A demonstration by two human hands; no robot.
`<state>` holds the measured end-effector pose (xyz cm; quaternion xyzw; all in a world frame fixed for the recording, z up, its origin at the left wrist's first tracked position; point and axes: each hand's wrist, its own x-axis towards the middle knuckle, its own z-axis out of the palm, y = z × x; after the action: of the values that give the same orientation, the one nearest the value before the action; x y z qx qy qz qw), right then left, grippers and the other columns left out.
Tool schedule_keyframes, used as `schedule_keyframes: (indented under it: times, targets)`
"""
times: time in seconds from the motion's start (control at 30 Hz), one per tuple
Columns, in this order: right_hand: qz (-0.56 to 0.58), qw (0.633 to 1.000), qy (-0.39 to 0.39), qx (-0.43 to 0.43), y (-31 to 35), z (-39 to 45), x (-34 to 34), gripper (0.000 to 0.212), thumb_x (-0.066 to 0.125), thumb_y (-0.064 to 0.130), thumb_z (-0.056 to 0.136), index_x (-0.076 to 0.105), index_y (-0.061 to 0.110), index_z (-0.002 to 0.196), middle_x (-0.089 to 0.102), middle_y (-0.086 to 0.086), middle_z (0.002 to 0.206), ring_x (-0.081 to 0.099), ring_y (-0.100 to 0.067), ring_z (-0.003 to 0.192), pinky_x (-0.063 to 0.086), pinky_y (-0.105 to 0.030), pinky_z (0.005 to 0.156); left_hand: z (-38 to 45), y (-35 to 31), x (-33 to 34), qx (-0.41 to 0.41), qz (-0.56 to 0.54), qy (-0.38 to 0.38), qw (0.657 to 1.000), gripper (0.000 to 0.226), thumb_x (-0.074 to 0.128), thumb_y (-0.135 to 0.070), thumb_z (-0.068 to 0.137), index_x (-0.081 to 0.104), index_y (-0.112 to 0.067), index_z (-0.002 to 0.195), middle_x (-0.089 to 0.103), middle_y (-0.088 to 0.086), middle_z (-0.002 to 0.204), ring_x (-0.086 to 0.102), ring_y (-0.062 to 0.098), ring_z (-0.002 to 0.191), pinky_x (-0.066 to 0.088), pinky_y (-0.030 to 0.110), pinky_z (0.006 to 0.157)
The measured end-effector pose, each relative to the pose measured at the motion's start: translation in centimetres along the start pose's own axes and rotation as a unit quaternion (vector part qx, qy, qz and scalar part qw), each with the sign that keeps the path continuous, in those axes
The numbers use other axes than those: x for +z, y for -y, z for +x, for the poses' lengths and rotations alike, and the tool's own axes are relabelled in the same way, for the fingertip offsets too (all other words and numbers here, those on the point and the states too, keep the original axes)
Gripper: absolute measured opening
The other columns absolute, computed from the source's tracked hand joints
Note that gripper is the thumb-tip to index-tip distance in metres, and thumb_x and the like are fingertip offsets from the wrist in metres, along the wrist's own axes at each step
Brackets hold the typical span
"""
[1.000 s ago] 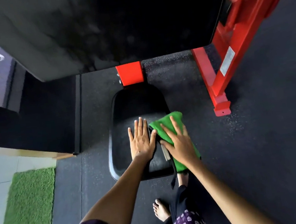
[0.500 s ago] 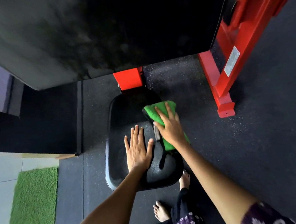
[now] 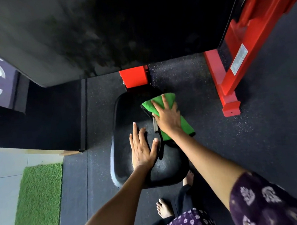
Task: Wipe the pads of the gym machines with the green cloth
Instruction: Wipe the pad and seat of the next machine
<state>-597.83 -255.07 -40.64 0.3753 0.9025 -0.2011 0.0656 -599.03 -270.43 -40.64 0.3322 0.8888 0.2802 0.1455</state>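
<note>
Right hand (image 3: 167, 116) presses green cloth (image 3: 163, 101) onto seat pad (image 3: 125, 107), apparently flat.

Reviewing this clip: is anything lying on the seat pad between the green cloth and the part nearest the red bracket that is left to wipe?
Nothing visible does. The right hand presses the green cloth flat on the seat pad, whose strip toward the red bracket is bare. The left hand rests flat nearer the person, behind the cloth.
</note>
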Motion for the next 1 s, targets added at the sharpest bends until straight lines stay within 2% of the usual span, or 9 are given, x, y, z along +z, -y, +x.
schedule_keyframes:
  times: [0.23,0.37,0.47,0.53,0.6,0.7,0.8,0.9,1.0]
  targets:
    - [-0.081,0.984,0.036,-0.157,1.9,-4.3,1.0,0.053,0.039,0.036,0.099,0.019,0.038,0.149,0.010,0.008,0.159,0.011,-0.034,0.144,0.011,-0.049,0.117,0.2,-0.1,-1.5,-0.131,-0.244,-0.085,0.957,0.060,0.045,-0.042,0.094,0.032,-0.005,0.139,0.041,0.011,0.142,0.044,0.019,0.128,0.036,0.031,0.106]
    - [-0.058,0.982,0.054,-0.169,2.8,-7.9,0.9,0.051,0.039,0.038,0.099,0.025,0.035,0.148,0.019,0.010,0.157,0.020,-0.029,0.143,0.021,-0.041,0.115,-1.0,-0.7,-3.1,-0.267,-0.346,-0.138,0.889,0.043,0.055,-0.030,0.094,0.044,-0.007,0.129,0.055,0.006,0.123,0.055,0.020,0.116,0.042,0.026,0.097]
    - [0.094,0.990,0.065,-0.086,4.3,-9.7,-2.0,0.047,0.045,0.039,0.098,0.039,0.028,0.143,0.045,-0.002,0.144,0.045,-0.030,0.129,0.037,-0.036,0.099,-3.6,-0.7,-4.3,-0.341,-0.384,-0.106,0.851,0.037,0.060,-0.045,0.088,0.059,-0.014,0.107,0.064,0.002,0.105,0.060,0.022,0.106,0.046,0.030,0.092]
    - [0.203,0.976,0.075,0.014,5.7,-10.5,-4.3,0.046,0.046,0.040,0.097,0.044,0.022,0.140,0.056,-0.010,0.133,0.052,-0.032,0.120,0.039,-0.036,0.094,-4.2,-1.2,-5.1,-0.359,-0.437,0.002,0.825,0.044,0.063,-0.058,0.079,0.064,-0.018,0.097,0.068,0.005,0.100,0.064,0.027,0.103,0.050,0.041,0.095]
    - [0.347,0.926,0.129,0.075,7.0,-11.8,-6.2,0.041,0.048,0.033,0.097,0.049,0.017,0.135,0.059,-0.011,0.127,0.055,-0.027,0.115,0.040,-0.030,0.089,-4.8,-2.7,-7.1,-0.365,-0.464,0.113,0.799,0.053,0.063,-0.059,0.079,0.064,-0.015,0.108,0.070,0.010,0.105,0.067,0.028,0.099,0.051,0.043,0.093]
    - [0.580,0.777,0.196,0.147,7.3,-13.2,-9.2,0.034,0.041,0.012,0.097,0.054,0.010,0.128,0.056,-0.012,0.122,0.058,-0.020,0.098,0.044,-0.027,0.080,-4.9,-4.4,-10.2,-0.346,-0.464,0.140,0.804,0.054,0.070,-0.039,0.081,0.057,-0.007,0.121,0.068,0.015,0.109,0.067,0.028,0.093,0.055,0.039,0.083]
    - [0.597,0.776,0.118,0.166,5.1,-14.9,-13.1,0.046,0.039,0.004,0.095,0.041,0.013,0.140,0.057,-0.008,0.114,0.058,-0.017,0.086,0.049,-0.025,0.068,-4.7,-6.0,-14.2,-0.295,-0.466,0.179,0.814,0.039,0.062,-0.020,0.087,0.055,-0.008,0.123,0.069,0.014,0.102,0.068,0.025,0.081,0.057,0.035,0.072]
    - [0.596,0.752,0.155,0.235,1.7,-16.9,-15.3,0.066,0.055,0.035,0.094,0.026,0.009,0.147,0.039,-0.013,0.144,0.049,-0.034,0.122,0.045,-0.045,0.092,-4.5,-8.4,-17.2,-0.261,-0.508,0.243,0.784,0.019,0.051,-0.019,0.091,0.061,-0.012,0.106,0.072,0.007,0.079,0.069,0.018,0.066,0.058,0.027,0.062]
    - [0.649,0.695,0.227,0.211,-0.8,-19.2,-17.5,0.069,0.053,0.053,0.088,0.051,-0.005,0.126,0.064,-0.020,0.116,0.064,-0.029,0.103,0.050,-0.042,0.088,-4.7,-12.2,-18.4,-0.229,-0.513,0.276,0.780,0.019,0.048,-0.016,0.092,0.061,-0.011,0.104,0.073,0.007,0.075,0.070,0.018,0.064,0.058,0.027,0.062]
